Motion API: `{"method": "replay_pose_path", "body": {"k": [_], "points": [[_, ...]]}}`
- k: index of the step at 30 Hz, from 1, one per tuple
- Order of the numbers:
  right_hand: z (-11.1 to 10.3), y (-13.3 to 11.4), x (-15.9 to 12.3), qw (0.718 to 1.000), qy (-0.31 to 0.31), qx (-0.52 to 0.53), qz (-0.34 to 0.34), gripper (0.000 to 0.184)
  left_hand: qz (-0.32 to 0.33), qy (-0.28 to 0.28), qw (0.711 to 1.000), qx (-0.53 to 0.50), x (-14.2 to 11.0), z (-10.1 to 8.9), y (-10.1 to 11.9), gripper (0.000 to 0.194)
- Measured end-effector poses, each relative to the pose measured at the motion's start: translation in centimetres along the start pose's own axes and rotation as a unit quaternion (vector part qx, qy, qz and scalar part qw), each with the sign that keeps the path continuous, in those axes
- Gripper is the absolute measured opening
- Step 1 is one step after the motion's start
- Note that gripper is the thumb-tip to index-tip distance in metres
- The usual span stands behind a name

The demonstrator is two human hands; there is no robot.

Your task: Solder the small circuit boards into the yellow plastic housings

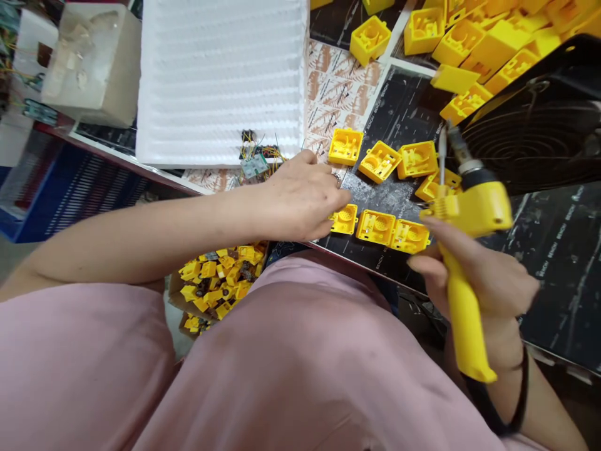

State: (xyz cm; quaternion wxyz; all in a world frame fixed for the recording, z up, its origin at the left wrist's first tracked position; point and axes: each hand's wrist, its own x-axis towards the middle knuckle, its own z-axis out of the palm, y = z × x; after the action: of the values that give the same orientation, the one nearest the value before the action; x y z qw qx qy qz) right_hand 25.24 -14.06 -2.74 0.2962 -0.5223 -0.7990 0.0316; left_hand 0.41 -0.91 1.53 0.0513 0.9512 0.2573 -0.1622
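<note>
My right hand (483,269) is wrapped round the yellow handle of a soldering gun (464,300). Its metal tip and thin feed tube point away from me, past the yellow cases. My left hand (312,197) reaches across to the left end of the front row. There, thumb and fingers close about the edge of a small open yellow plastic case (345,219), partly hidden by the hand. Two more cases, a middle one (375,227) and a right one (410,236), stand beside it. Behind them sits another row of cases (346,146), with small parts inside.
A white foam sheet (220,75) lies at the back left, with a wired circuit board (255,165) at its near edge. Many yellow cases (498,44) are piled at the back right beside a black fan (530,125). Below the table edge stands a box of yellow parts (216,282).
</note>
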Motion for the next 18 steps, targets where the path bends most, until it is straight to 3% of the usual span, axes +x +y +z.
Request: {"method": "replay_pose_path", "body": {"k": [4, 7, 10, 13, 16, 18], "points": [[1.7, 1.1, 1.1, 0.997, -0.001, -0.044, -0.058, 0.027, 0.014, 0.143, 0.989, -0.019, -1.5, 3.2, 1.2, 0.05], [2.8, 1.8, 1.6, 0.994, -0.047, -0.013, -0.094, 0.037, 0.038, 0.17, 0.984, -0.025, -1.4, 5.1, 1.4, 0.041], [3.7, 1.9, 1.9, 0.993, -0.056, -0.011, -0.106, 0.032, 0.035, 0.159, 0.986, -0.026, -0.4, 3.7, 0.3, 0.053], [3.9, 1.7, 1.8, 0.994, -0.046, -0.042, -0.092, 0.035, -0.056, 0.143, 0.988, -0.001, 1.7, 1.0, -2.0, 0.074], [3.4, 1.7, 1.8, 0.995, -0.044, -0.051, -0.071, 0.042, -0.125, 0.101, 0.987, 0.003, 4.4, 0.0, -4.4, 0.062], [2.8, 1.8, 2.4, 0.996, -0.037, -0.053, -0.056, 0.04, -0.109, 0.1, 0.989, -0.013, 5.8, 0.3, -5.7, 0.049]]}}
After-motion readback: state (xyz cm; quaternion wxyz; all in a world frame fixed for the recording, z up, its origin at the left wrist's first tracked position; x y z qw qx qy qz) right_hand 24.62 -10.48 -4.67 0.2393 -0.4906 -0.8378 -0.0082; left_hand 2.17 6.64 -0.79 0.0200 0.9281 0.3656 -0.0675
